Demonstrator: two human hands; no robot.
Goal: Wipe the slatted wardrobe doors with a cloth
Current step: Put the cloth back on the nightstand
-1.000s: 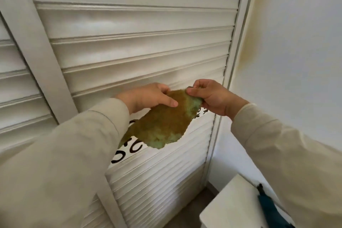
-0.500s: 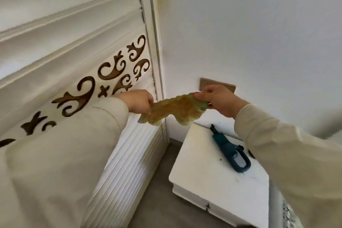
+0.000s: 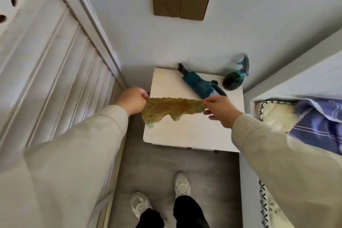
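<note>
A thin yellow-green cloth (image 3: 169,108) hangs stretched between both hands above a white bedside table (image 3: 187,133). My left hand (image 3: 132,100) grips its left end in a closed fist. My right hand (image 3: 220,110) pinches the right end between thumb and fingers. The white slatted wardrobe door (image 3: 48,57) runs along the left side, apart from the cloth, with a dark scroll cut-out at its top left corner.
On the table lie a teal handheld vacuum (image 3: 200,85) and a dark spray bottle (image 3: 234,78). A brass socket and switch plate (image 3: 180,3) sits on the wall. A bed with blue striped bedding (image 3: 314,122) is at right. My two shoes stand on grey floor (image 3: 159,168).
The view has swung down and right, away from the door to the bedside table and floor. Both hands pulled apart, stretching the cloth out flat between them.
</note>
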